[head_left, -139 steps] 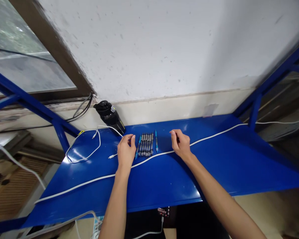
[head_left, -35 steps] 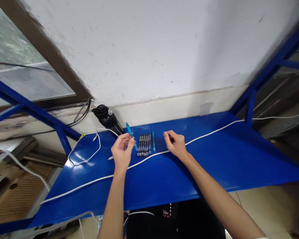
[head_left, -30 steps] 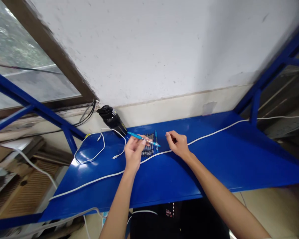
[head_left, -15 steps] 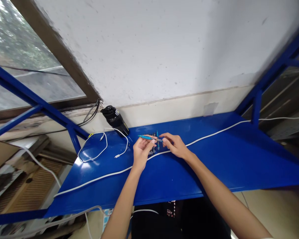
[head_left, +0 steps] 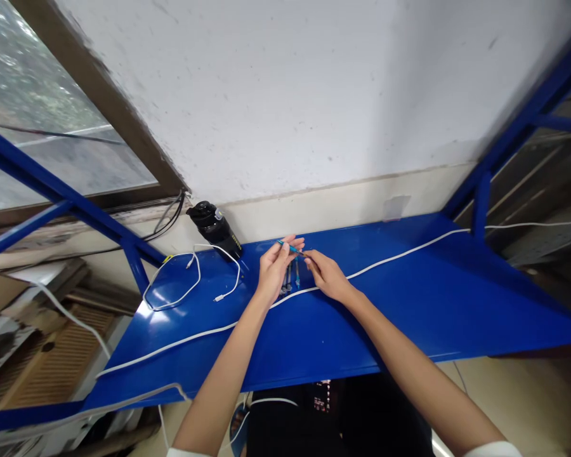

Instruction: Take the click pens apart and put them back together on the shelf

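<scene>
Over the table, my left hand (head_left: 271,271) pinches a blue pen (head_left: 293,249) between thumb and fingers, its other fingers stretched out behind. Closed at the pen's right-hand end are the thumb and fingertips of my right hand (head_left: 329,277); what exactly they grip there is too small to make out. Below and between the hands lie several more pens, among them a blue one (head_left: 297,277) and some greyish ones (head_left: 288,280), partly covered by my left hand.
A white cable (head_left: 400,256) runs across the blue table (head_left: 409,304), just in front of the pens. To the left are a black bottle (head_left: 214,230) by the wall and a looped white charging cord (head_left: 200,270). Blue metal frames (head_left: 481,203) rise at both ends.
The pen has swung from lying nearly level to slanting, its left end higher. My right hand has closed at its right end, and my left fingers have stretched out further.
</scene>
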Demonstrator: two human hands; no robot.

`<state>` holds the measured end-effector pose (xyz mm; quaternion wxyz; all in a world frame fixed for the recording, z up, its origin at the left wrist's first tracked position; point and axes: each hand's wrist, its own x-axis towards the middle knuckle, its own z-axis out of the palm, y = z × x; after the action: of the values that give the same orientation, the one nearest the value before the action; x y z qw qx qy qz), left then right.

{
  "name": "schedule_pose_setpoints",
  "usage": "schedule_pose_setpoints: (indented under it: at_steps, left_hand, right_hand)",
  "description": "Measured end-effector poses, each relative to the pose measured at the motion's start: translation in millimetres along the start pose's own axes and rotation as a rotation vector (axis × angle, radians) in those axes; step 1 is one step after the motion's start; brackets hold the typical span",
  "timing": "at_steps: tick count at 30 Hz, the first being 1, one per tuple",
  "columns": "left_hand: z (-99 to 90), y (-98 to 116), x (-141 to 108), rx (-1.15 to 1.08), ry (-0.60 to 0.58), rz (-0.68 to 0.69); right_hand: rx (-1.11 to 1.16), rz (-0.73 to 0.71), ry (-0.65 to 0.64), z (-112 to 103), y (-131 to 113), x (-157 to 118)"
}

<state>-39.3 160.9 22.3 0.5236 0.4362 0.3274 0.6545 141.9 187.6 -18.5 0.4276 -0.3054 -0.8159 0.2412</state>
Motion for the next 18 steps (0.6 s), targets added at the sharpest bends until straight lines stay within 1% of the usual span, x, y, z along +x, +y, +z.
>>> schedule_pose_setpoints:
  at_steps: [2, 4, 7, 11, 15, 18]
  left_hand:
    - [2.7, -5, 5, -0.029, -0.022, 0.006]
    - [2.9, -10, 5, -0.015, -0.007, 0.015]
    - [-1.1, -14, 0, 0.068, 0.07, 0.041]
    - [-7.2, -12, -9, 0.171, 0.178, 0.06]
    - [-6.9, -11, -12, 0.217, 0.271, 0.055]
    - [-4.8, -12, -11, 0.214, 0.312, 0.049]
  right_hand:
    - [-0.008, 0.012, 0.025, 0, 5, 0]
    - [-0.006, 0.014, 0.033, -1, 8, 0]
    - [0.011, 0.0, 0.012, -1, 8, 0]
    - [0.032, -0.017, -0.012, 0, 5, 1]
    - [0.037, -0.008, -0.005, 0, 3, 1]
    - [0.031, 0.02, -0.006, -1, 4, -1]
